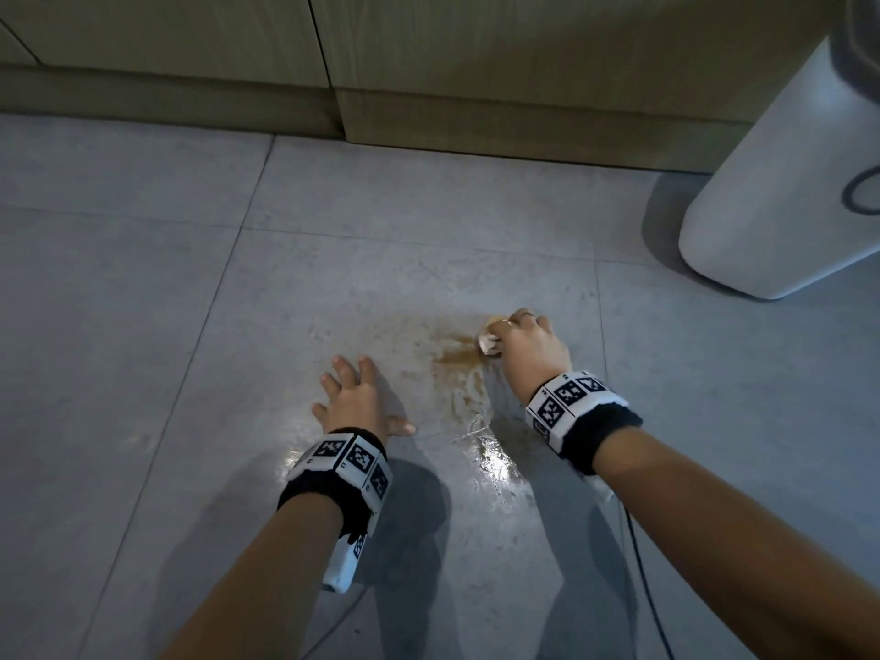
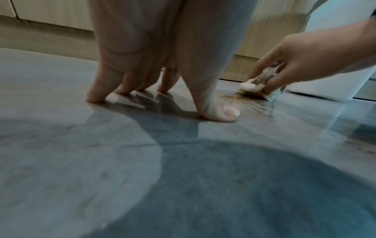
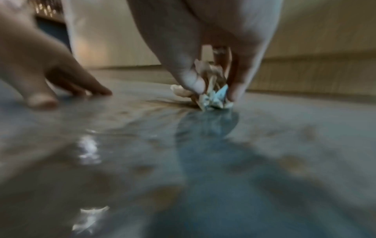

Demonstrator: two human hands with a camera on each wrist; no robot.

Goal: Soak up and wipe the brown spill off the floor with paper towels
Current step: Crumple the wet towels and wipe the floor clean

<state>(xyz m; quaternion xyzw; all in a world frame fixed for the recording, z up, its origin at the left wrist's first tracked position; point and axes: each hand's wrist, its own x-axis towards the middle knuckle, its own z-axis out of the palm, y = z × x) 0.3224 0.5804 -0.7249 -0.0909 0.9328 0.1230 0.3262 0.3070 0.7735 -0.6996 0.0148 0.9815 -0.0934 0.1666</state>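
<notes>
Brown spill (image 1: 457, 369) (thin, streaky) under soggy paper towel wad (image 1: 490, 344) pinched by rt hand (image 1: 533, 347); lt hand (image 1: 355, 395) splayed flat on floor (image 1: 143, 288).

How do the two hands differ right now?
The left hand is spread, fingertips braced on bare floor; the right hand curls round a stained paper wad. The left sits beside the brown spill; the right presses its wad into it. Both wear marker wristbands.

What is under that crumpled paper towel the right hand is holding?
The paper towel sits on the grey floor at the edge of the brown spill, gripped by the right hand. What lies directly beneath the wad is covered.
</notes>
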